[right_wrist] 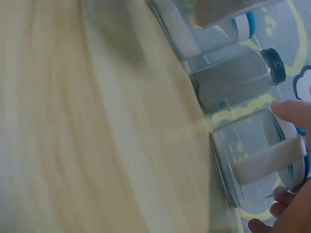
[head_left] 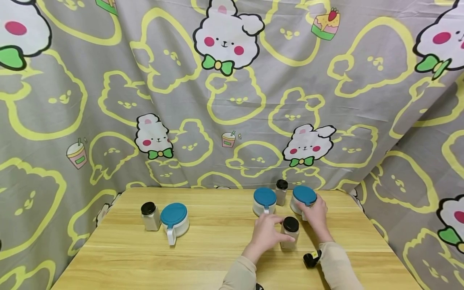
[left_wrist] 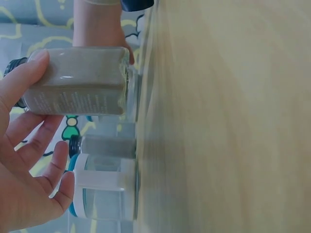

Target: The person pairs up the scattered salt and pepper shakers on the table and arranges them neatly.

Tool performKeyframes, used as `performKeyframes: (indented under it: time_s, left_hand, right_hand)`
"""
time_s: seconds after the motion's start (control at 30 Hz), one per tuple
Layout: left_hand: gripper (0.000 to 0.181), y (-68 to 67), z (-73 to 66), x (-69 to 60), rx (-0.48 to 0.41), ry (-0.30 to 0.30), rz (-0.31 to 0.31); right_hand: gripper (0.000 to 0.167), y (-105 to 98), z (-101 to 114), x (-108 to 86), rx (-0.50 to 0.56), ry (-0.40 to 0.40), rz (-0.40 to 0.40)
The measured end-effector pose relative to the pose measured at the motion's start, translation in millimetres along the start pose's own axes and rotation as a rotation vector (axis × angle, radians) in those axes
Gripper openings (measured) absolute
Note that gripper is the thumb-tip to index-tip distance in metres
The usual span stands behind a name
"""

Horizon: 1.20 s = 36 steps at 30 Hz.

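Note:
My left hand (head_left: 267,233) pinches a square glass spice jar (head_left: 290,233) with a black cap, thumb on one side and fingers on the other. Grey-brown powder shows through its glass in the left wrist view, where its base appears slightly off the table. At the back right, my right hand (head_left: 316,213) holds a round glass canister (head_left: 304,196) with a blue lid and white handle. The right wrist view has thumb and fingers on opposite sides of it near the lid. Between this canister and a matching blue-lidded canister (head_left: 264,200) stands another black-capped spice jar (head_left: 281,193).
On the left of the wooden table (head_left: 203,257) stand a black-capped spice jar (head_left: 150,217) and a third blue-lidded canister (head_left: 175,219), its handle facing forward. A black device (head_left: 311,259) sits at my right wrist. A patterned curtain (head_left: 224,104) hangs behind the table.

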State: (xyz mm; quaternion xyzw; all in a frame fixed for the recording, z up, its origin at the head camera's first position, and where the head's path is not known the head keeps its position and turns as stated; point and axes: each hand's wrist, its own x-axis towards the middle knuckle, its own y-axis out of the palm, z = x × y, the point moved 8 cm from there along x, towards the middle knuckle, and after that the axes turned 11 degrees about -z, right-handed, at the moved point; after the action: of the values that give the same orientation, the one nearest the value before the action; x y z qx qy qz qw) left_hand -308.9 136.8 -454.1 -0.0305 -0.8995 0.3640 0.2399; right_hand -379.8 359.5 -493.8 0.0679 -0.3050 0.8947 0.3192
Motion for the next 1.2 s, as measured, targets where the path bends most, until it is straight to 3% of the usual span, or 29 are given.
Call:
performKeyframes:
  time_s: [0.4, 0.8, 1.2]
  left_hand:
    - [0.060, -6.1, 5.3, -5.1, -0.045, -0.011, 0.000]
    - [0.061, -15.9, 11.3, -4.8, -0.055, -0.010, -0.025]
    - [0.063, -23.1, 20.8, -2.0, -0.148, -0.076, -0.014]
  right_hand:
    - [0.102, 1.7, -0.8, -3.2, -0.070, 0.077, -0.062]
    - [0.104, -1.3, -0.6, -1.5, -0.066, 0.085, -0.066]
    - [0.104, -10.3, 3.0, -6.2, -0.073, 0.051, -0.086]
